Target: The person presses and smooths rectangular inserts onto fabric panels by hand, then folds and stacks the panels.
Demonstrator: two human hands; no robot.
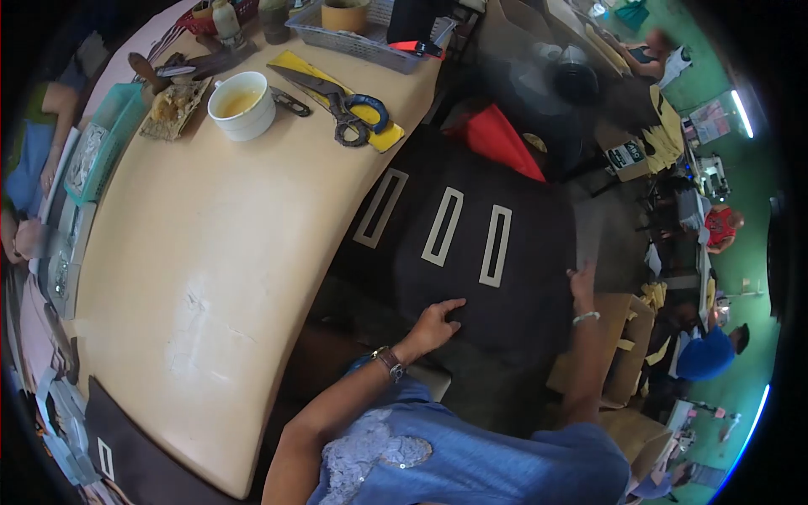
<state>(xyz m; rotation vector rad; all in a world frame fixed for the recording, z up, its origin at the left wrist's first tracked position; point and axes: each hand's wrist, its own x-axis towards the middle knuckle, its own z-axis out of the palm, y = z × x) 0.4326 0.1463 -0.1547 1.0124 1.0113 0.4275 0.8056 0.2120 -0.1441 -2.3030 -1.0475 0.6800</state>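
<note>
A large dark fabric piece point(530, 252) spreads beside the table, partly over its right edge. Three pale rectangular frames point(442, 227) lie on it in a row. My left hand point(436, 326), with a watch at the wrist, rests on the fabric below the frames, index finger stretched out and fingers apart. At the fabric's right edge, my right hand point(581, 284), with a bracelet, pinches the edge; its fingers are partly hidden.
The table point(202, 278) bears a white cup point(242, 105), scissors point(349, 109) on a yellow strip, and a basket point(362, 42). A red piece point(501, 141) lies beyond the fabric. Cardboard boxes point(627, 349) stand at right. Other people sit at both sides.
</note>
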